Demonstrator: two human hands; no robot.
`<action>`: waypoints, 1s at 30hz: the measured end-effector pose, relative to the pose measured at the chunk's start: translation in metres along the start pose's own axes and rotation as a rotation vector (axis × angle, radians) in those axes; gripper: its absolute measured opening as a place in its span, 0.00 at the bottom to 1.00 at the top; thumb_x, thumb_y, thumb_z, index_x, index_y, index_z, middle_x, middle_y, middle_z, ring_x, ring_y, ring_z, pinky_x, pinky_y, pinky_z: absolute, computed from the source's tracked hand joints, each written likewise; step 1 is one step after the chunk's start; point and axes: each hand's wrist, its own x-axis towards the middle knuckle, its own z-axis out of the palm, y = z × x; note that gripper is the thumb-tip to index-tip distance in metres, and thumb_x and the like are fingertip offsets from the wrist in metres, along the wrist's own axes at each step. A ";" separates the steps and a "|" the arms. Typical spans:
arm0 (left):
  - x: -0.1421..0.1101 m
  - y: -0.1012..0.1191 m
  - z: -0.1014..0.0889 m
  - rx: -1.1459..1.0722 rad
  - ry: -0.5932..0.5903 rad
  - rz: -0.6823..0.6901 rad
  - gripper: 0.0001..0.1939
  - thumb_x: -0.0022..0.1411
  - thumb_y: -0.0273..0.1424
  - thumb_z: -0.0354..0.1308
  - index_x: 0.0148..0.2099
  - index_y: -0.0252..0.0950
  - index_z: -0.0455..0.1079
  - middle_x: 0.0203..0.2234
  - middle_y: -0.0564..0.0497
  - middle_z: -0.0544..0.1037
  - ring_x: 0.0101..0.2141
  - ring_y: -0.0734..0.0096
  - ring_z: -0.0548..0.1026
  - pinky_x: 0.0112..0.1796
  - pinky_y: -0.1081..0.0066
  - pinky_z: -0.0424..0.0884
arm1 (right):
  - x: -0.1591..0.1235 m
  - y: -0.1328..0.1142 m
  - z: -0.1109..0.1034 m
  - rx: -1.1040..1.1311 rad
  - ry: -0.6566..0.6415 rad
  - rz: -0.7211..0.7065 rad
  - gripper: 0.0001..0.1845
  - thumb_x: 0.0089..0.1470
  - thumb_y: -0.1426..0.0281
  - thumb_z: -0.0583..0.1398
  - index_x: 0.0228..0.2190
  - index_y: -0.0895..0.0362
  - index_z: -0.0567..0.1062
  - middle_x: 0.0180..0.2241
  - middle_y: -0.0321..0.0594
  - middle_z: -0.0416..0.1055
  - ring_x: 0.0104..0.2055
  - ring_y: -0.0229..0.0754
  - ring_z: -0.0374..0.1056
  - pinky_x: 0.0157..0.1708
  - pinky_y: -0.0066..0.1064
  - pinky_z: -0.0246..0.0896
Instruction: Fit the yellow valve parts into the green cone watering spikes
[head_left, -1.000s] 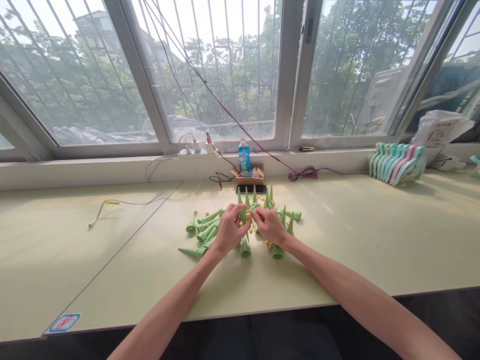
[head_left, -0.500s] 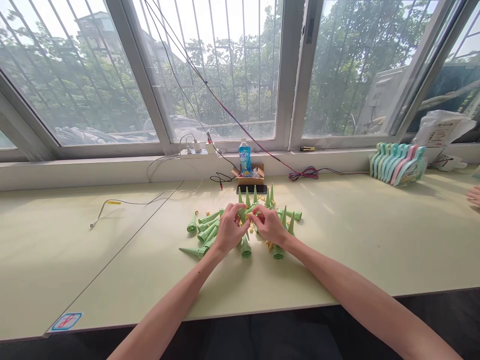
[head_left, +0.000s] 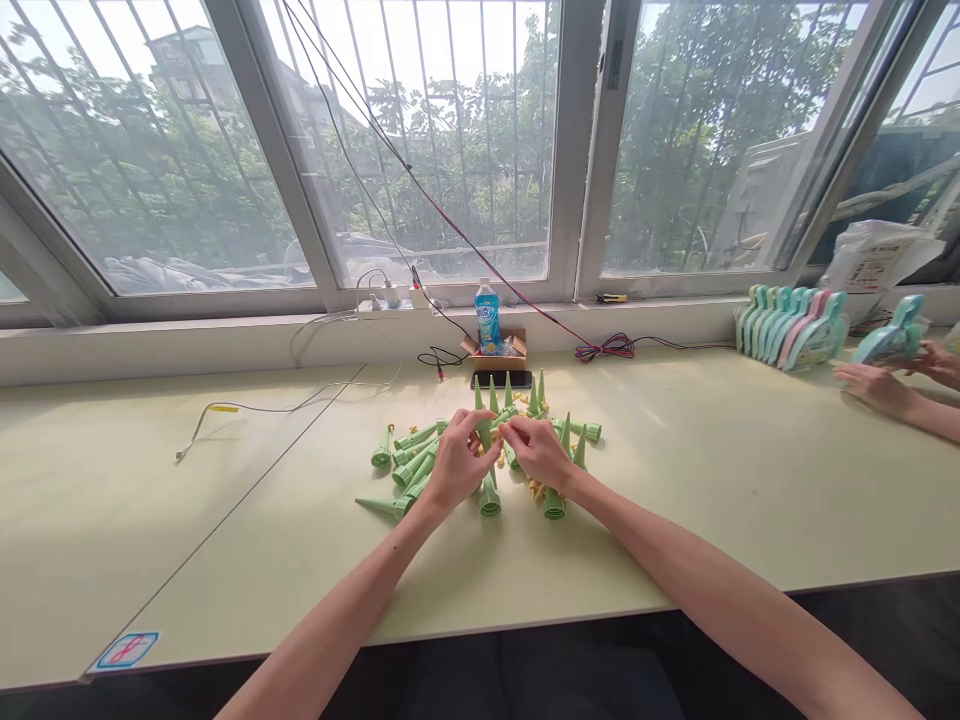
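Observation:
My left hand (head_left: 457, 462) is closed around a green plastic watering spike (head_left: 485, 434), held point downward over the pile. My right hand (head_left: 537, 452) pinches at a small yellow piece (head_left: 497, 433) against that spike's side; the fingertips hide most of it. Around both hands lie several more spikes: some rest on their sides, such as the one with a pointed tip (head_left: 379, 505) at the left, and others stand upright, like the spike (head_left: 508, 388) at the back. Small yellow plastic pieces (head_left: 536, 490) are scattered among them. Just in front of my left hand, a spike (head_left: 490, 505) shows its hollow threaded end.
Behind the pile are a black phone (head_left: 502, 380), a cardboard box (head_left: 511, 360) and a blue bottle (head_left: 488, 318). Cables (head_left: 606, 347) run along the sill. At the right, another person's hands (head_left: 877, 388) hold a pale-blue bagged item (head_left: 892, 335) beside a row of similar ones (head_left: 791, 325).
My hands stay almost in place, fingers shifting slightly at the spike. The other person's hands have come further into view with a pale-blue item. The whole view has shifted slightly.

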 end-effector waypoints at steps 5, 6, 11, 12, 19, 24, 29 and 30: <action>0.000 0.001 0.000 0.004 0.022 -0.012 0.14 0.56 0.26 0.59 0.47 0.38 0.71 0.35 0.53 0.68 0.21 0.83 0.62 0.24 0.77 0.63 | 0.000 -0.001 0.000 -0.029 0.018 0.017 0.21 0.63 0.60 0.53 0.20 0.56 0.62 0.17 0.30 0.55 0.19 0.33 0.50 0.22 0.28 0.44; 0.000 0.001 0.000 0.002 0.029 -0.017 0.14 0.56 0.26 0.59 0.47 0.38 0.71 0.35 0.53 0.68 0.21 0.83 0.62 0.24 0.77 0.63 | 0.000 -0.002 0.000 -0.034 0.021 0.025 0.20 0.63 0.60 0.53 0.21 0.56 0.64 0.16 0.29 0.56 0.19 0.33 0.51 0.22 0.28 0.45; 0.000 0.001 0.001 -0.015 0.030 -0.042 0.14 0.56 0.27 0.59 0.46 0.38 0.70 0.36 0.52 0.69 0.21 0.83 0.62 0.22 0.77 0.63 | -0.001 -0.005 0.000 -0.009 -0.011 0.058 0.11 0.61 0.61 0.55 0.32 0.55 0.69 0.14 0.26 0.56 0.17 0.33 0.49 0.21 0.27 0.45; 0.000 0.001 0.001 -0.018 0.027 -0.047 0.14 0.56 0.27 0.59 0.46 0.38 0.70 0.36 0.52 0.69 0.21 0.83 0.62 0.22 0.77 0.62 | -0.002 -0.005 0.000 0.005 -0.019 0.060 0.10 0.61 0.61 0.55 0.33 0.55 0.68 0.14 0.26 0.56 0.17 0.33 0.50 0.20 0.27 0.45; 0.000 -0.001 0.002 -0.013 0.013 -0.058 0.13 0.57 0.29 0.59 0.46 0.38 0.71 0.35 0.52 0.68 0.21 0.83 0.61 0.22 0.77 0.62 | -0.001 -0.002 0.000 0.033 -0.029 0.077 0.09 0.60 0.64 0.54 0.30 0.55 0.66 0.15 0.27 0.58 0.17 0.34 0.50 0.19 0.27 0.42; 0.000 -0.001 0.002 -0.013 -0.002 -0.065 0.14 0.57 0.29 0.59 0.47 0.39 0.70 0.35 0.53 0.68 0.21 0.83 0.62 0.23 0.76 0.63 | -0.001 0.001 0.000 0.015 -0.027 0.074 0.09 0.60 0.65 0.54 0.28 0.55 0.65 0.15 0.28 0.58 0.17 0.35 0.50 0.20 0.27 0.44; -0.001 -0.001 0.002 -0.002 -0.015 -0.066 0.14 0.57 0.28 0.59 0.47 0.39 0.70 0.35 0.53 0.68 0.21 0.83 0.61 0.24 0.75 0.63 | -0.001 0.001 0.000 0.019 -0.022 0.065 0.11 0.60 0.65 0.54 0.26 0.55 0.65 0.16 0.29 0.58 0.19 0.35 0.50 0.21 0.28 0.44; -0.001 -0.001 0.002 0.003 -0.014 -0.062 0.15 0.57 0.28 0.59 0.47 0.39 0.70 0.34 0.54 0.67 0.21 0.83 0.61 0.24 0.75 0.63 | -0.001 0.000 0.000 0.019 -0.019 0.065 0.12 0.60 0.64 0.54 0.26 0.55 0.65 0.16 0.29 0.58 0.19 0.35 0.51 0.21 0.28 0.45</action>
